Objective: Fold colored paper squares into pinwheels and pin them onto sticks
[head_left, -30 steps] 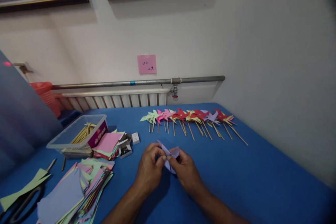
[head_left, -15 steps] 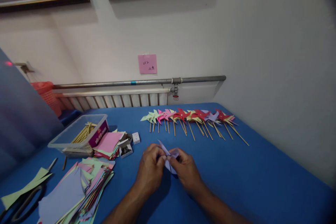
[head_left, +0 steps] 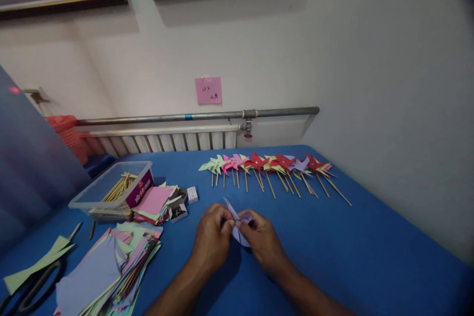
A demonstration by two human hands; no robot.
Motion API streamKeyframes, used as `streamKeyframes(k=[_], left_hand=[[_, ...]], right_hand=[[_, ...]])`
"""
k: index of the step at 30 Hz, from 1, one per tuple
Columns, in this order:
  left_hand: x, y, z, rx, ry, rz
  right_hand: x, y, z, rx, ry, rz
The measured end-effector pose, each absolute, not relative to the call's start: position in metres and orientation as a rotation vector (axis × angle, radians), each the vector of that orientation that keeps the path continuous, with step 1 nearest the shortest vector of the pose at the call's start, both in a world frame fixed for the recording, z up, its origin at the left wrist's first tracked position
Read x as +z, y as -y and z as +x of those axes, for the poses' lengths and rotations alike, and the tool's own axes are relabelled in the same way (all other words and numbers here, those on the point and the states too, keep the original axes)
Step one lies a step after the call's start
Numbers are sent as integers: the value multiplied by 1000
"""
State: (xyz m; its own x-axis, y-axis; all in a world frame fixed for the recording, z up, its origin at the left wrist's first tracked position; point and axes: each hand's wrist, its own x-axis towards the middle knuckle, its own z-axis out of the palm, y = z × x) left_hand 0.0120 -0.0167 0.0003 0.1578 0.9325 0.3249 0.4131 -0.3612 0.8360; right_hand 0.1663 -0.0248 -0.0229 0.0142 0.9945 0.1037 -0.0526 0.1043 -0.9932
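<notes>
Between my two hands is a piece of purple paper [head_left: 240, 238] with a slit in it, its flaps bent in toward the middle. My left hand [head_left: 214, 232] pinches it from the left, thumb and fingers closed near the centre. From the right, my right hand [head_left: 263, 237] pinches the same paper, its thumb tip close to the left thumb. One pointed purple flap stands up above the fingers. What lies under the fingertips is hidden. Both hands are just above the blue table [head_left: 318, 256].
Finished paper pinwheels [head_left: 255, 162] on sticks lie in a row at the back. To the left are a plastic box [head_left: 85, 200] of sticks, pink paper squares [head_left: 152, 200], small boxes of pins [head_left: 178, 211], a stack of cut paper [head_left: 91, 276] and black-handled scissors [head_left: 42, 286].
Hardly anything differs. My hands hold the purple paper in the same place, and the view has shifted very slightly.
</notes>
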Motion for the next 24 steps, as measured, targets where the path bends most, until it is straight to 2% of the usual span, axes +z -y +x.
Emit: streamKeyframes(k=[9, 18, 24], left_hand=[[-1, 16, 15, 1209, -1284, 1784], [0, 17, 17, 1264, -1356, 1645], [1, 10, 18, 1307, -1208, 1205]], right_hand=[[-30, 23, 168, 1106, 1203, -1144], [-28, 19, 165, 1203, 1119, -1053], [-29, 15, 167, 1206, 1058, -1069]])
